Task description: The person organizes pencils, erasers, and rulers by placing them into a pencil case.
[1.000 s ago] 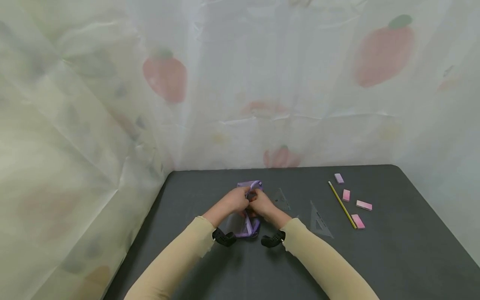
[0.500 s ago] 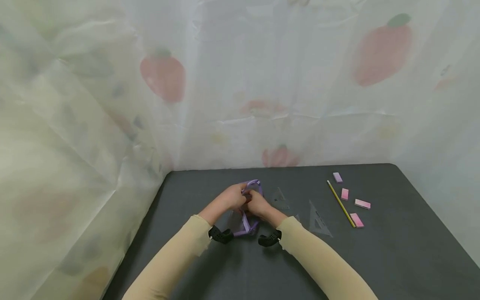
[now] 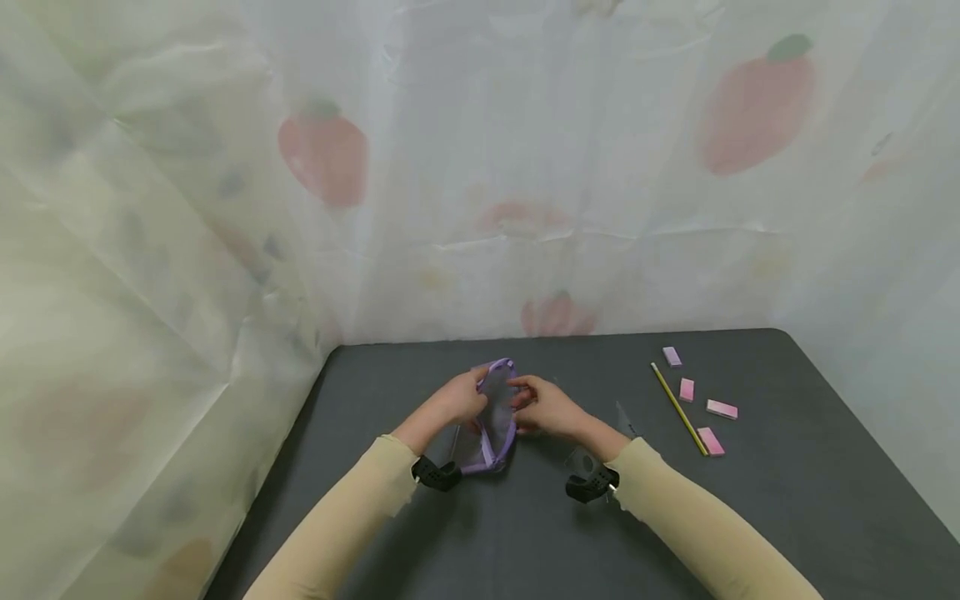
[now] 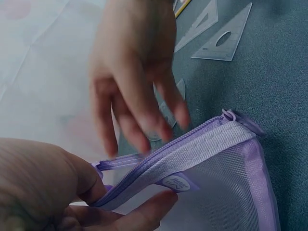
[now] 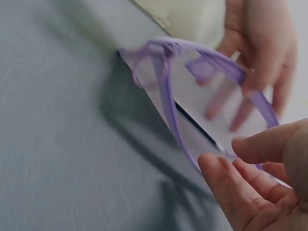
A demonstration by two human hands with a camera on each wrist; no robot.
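Observation:
A purple mesh zip pouch (image 3: 496, 414) stands on edge on the dark grey table (image 3: 787, 500), just left of its middle. My left hand (image 3: 467, 398) pinches the pouch's zip edge (image 4: 192, 147) between thumb and fingers (image 4: 144, 211). My right hand (image 3: 536, 403) hovers just right of the pouch with its fingers (image 4: 144, 134) loosely spread and nothing in them. In the right wrist view the pouch (image 5: 168, 91) gapes open, and a thin dark stick (image 5: 195, 126) shows through its mesh. The left hand (image 5: 260, 48) is behind it.
Right of the hands lie clear plastic set squares (image 4: 222, 41), one partly under my right arm (image 3: 625, 417). Further right are a yellow pencil (image 3: 678, 408) and several pink erasers (image 3: 722, 408). A translucent strawberry-print curtain (image 3: 525, 208) walls the table's back and sides.
My right hand has let go of the pouch and drawn a little to the right, its fingers now spread. The left hand still holds the zip edge.

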